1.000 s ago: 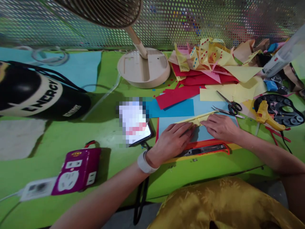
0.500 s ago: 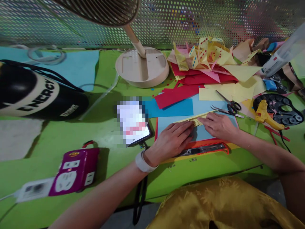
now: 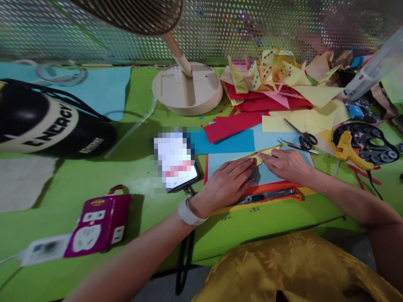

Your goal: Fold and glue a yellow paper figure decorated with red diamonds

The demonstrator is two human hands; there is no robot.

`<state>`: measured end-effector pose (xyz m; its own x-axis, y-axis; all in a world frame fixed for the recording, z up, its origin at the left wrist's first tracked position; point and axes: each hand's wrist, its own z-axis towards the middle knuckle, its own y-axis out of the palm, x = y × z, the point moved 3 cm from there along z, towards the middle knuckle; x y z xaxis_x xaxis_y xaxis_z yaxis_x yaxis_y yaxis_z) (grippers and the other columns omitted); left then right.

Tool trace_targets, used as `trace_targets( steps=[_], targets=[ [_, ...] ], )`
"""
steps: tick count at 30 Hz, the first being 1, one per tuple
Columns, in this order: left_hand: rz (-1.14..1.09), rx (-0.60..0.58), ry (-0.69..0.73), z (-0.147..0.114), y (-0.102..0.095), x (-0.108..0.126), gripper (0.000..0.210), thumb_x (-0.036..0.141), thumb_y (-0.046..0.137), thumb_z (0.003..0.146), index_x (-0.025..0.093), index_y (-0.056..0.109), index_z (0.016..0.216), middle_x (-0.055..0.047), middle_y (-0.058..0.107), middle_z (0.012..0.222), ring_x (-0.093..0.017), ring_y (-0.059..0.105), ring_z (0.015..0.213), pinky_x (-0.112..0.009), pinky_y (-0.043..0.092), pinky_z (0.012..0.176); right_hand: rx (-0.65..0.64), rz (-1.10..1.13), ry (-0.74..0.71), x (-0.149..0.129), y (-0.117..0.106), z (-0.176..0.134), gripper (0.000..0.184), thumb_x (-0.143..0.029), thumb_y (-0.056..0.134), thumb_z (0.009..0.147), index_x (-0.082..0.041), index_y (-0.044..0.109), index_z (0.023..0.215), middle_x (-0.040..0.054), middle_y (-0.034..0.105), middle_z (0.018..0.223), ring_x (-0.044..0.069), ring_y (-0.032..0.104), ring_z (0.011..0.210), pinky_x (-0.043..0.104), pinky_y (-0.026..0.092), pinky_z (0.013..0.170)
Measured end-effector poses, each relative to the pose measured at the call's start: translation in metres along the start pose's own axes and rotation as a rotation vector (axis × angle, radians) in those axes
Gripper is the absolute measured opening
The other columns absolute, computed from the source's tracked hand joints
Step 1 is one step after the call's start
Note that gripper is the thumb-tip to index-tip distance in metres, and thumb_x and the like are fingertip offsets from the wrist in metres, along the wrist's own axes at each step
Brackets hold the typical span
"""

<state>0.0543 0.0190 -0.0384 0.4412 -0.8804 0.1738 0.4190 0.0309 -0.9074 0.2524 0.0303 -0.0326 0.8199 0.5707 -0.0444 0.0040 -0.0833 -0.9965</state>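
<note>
A folded strip of yellow paper (image 3: 266, 156) lies slantwise on a light blue sheet (image 3: 217, 161). My left hand (image 3: 231, 180) is laid over its left end, fingers stretched out flat and the tips pressing it down. From the other side my right hand (image 3: 285, 162) has its fingers bent on the strip, the index fingertip pushing on the fold close to the left fingertips; its thumb is partly hidden. An orange-and-black utility knife (image 3: 270, 196) lies just below both hands. Scissors (image 3: 304, 140) and tweezers (image 3: 294, 145) rest beyond my right hand.
A phone (image 3: 176, 161) lies left of the sheets, a purple power adapter (image 3: 99, 224) and black bottle (image 3: 56, 119) farther left. Behind stands a fan base (image 3: 188, 88). Paper scraps (image 3: 273, 79) pile at the back; a yellow glue gun (image 3: 349, 149) sits right by a black palette (image 3: 380, 147).
Both hands stay on the yellow strip. My right index finger has slid slightly left along the fold, and the strip's right part looks pressed flatter.
</note>
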Motion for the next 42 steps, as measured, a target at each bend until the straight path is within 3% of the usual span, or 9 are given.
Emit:
trace_targets(
  steps=[5,12,23,33,42],
  targets=[
    [0.016,-0.024,0.012,-0.0013,0.0009,-0.0002,0.035,0.025,0.045,0.100,0.007,0.055,0.129,-0.018,0.063,0.131,-0.028,0.059,0.123,-0.044,0.054,0.096,0.112,0.048,-0.026,0.0062,0.0047,-0.0028,0.040,-0.025,0.037,0.101,-0.022,0.059,0.134,0.0072,0.070,0.086,0.015,0.059,0.070,0.027,0.030,0.055],
    [0.030,-0.027,0.008,-0.0016,0.0011,-0.0004,0.039,0.026,0.048,0.100,0.010,0.051,0.135,-0.017,0.063,0.132,-0.028,0.061,0.120,-0.045,0.055,0.096,0.128,0.039,-0.044,0.0075,0.0064,-0.0044,0.040,-0.025,0.034,0.102,-0.023,0.059,0.134,0.0056,0.069,0.086,0.015,0.059,0.071,0.027,0.032,0.056],
    [0.054,-0.055,0.027,-0.0005,0.0006,0.0003,0.036,0.026,0.046,0.101,0.007,0.057,0.129,-0.017,0.065,0.130,-0.029,0.061,0.121,-0.044,0.055,0.097,0.275,0.018,-0.069,0.0076,0.0037,-0.0070,0.032,-0.017,0.041,0.100,-0.019,0.064,0.123,0.0053,0.069,0.087,0.013,0.059,0.070,0.026,0.034,0.056],
    [0.009,-0.062,0.039,-0.0033,0.0068,-0.0017,0.046,0.029,0.044,0.102,0.010,0.042,0.144,-0.016,0.058,0.139,-0.026,0.053,0.131,-0.045,0.047,0.108,0.157,-0.040,-0.088,0.0059,0.0073,-0.0058,0.038,-0.018,0.037,0.100,-0.023,0.065,0.126,0.0043,0.062,0.078,0.014,0.052,0.065,0.028,0.031,0.054],
    [0.025,-0.086,0.065,-0.0034,0.0080,-0.0021,0.044,0.028,0.045,0.101,0.007,0.045,0.141,-0.018,0.056,0.141,-0.026,0.052,0.133,-0.045,0.046,0.109,0.112,-0.034,-0.086,0.0062,0.0076,-0.0044,0.039,-0.017,0.036,0.100,-0.022,0.065,0.126,0.0046,0.061,0.078,0.015,0.050,0.067,0.028,0.029,0.055]
  ],
)
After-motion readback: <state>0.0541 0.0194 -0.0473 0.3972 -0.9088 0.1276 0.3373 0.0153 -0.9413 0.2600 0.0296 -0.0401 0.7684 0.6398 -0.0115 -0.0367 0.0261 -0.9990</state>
